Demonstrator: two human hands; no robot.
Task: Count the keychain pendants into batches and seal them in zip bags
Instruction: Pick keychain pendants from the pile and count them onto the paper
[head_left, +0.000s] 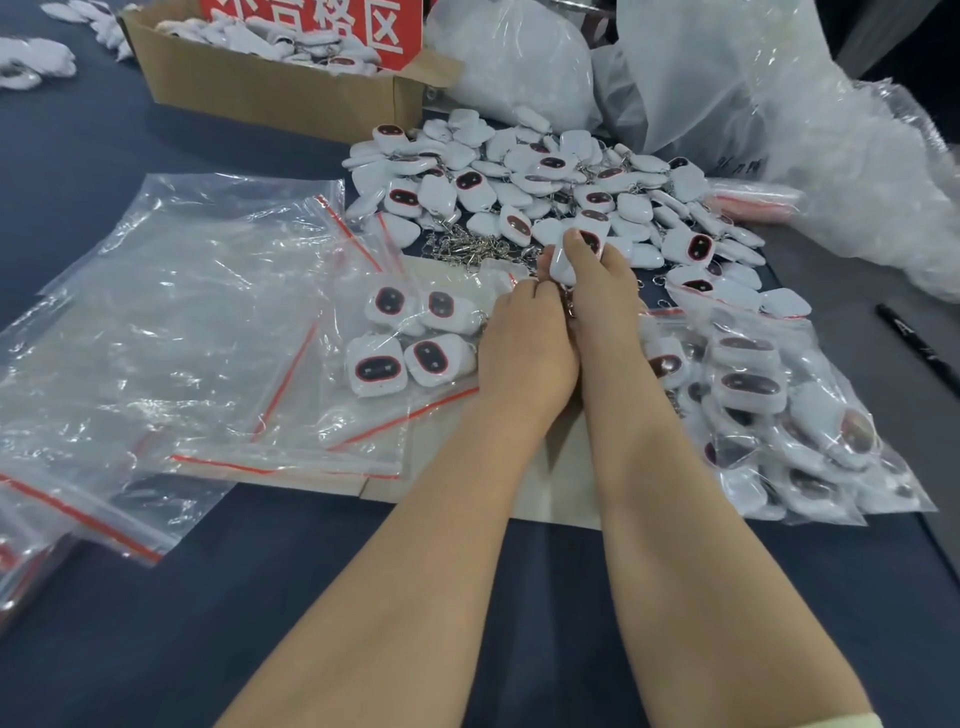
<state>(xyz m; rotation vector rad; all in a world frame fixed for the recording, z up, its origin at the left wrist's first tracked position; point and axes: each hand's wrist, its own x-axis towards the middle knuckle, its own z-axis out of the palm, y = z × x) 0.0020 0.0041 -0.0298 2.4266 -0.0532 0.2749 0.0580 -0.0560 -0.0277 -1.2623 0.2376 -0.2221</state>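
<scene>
Keychain pendants (550, 182) piled at 12 o'clock on counter (156, 623). Both hands meet w/ one white pendant (563, 262) pinched between them: right hand (597, 306) fingers clamp it, left hand (524, 343) curled alongside. Empty zip bags (182, 322) at 9 o'clock, filled bag (789, 415) at 3.

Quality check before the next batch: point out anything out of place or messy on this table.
Nothing looks damaged or spilled. Stray keychain pendants lie scattered at the far left edge, apart from the main pile and the cardboard box. The black marker lies loose at the right. Both hands, left and right, grip pendants.
</scene>
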